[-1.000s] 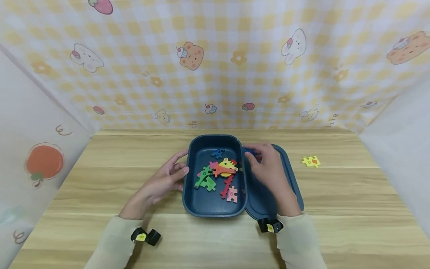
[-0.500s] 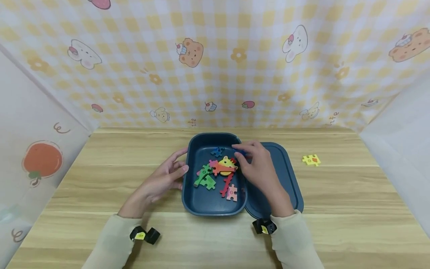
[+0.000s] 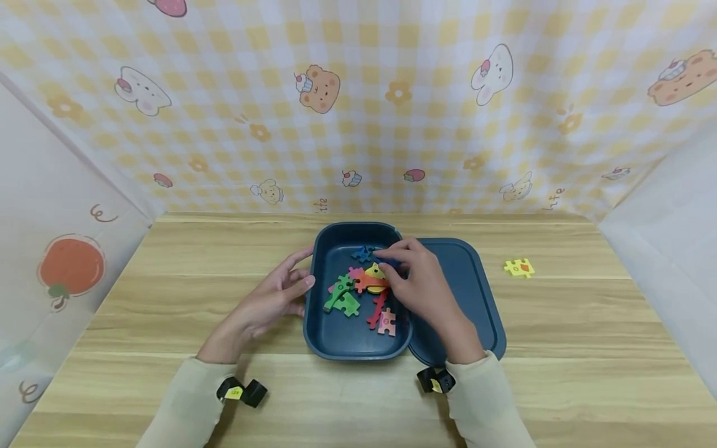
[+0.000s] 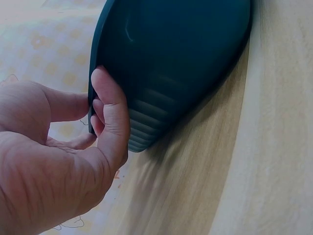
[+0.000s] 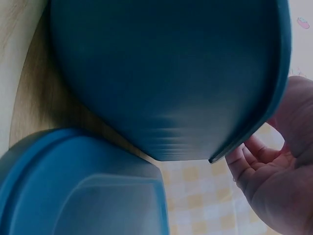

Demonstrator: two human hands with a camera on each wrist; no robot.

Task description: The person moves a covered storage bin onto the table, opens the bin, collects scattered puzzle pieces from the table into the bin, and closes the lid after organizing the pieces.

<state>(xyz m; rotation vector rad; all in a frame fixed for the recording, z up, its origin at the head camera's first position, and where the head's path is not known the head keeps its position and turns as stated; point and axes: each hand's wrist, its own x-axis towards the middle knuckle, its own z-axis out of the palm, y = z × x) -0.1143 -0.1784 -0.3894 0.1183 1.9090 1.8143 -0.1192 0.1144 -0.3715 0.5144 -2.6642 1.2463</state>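
Observation:
A dark blue plastic box (image 3: 358, 345) sits mid-table, holding several coloured jigsaw pieces. Among these are green pieces (image 3: 347, 303), a red one (image 3: 378, 311), a pink one (image 3: 386, 322) and a yellow giraffe-head piece (image 3: 374, 272). My left hand (image 3: 274, 298) holds the box's left side, thumb at the rim and fingers against the outer wall (image 4: 171, 58). Over the right part of the box, my right hand (image 3: 417, 274) pinches a blue puzzle piece (image 3: 390, 262), mostly hidden by the fingers. Another blue piece (image 3: 363, 253) lies near the far wall.
The dark blue lid (image 3: 470, 280) lies on the table right beside the box, beneath my right forearm. Farther right is a single yellow puzzle piece (image 3: 520, 268). A checked cloth (image 3: 358, 124) hangs behind the wooden table (image 3: 224, 249).
My right hand has moved left, carrying the blue puzzle piece from over the lid across the box's right rim to above the pieces inside. The left hand stays at the box.

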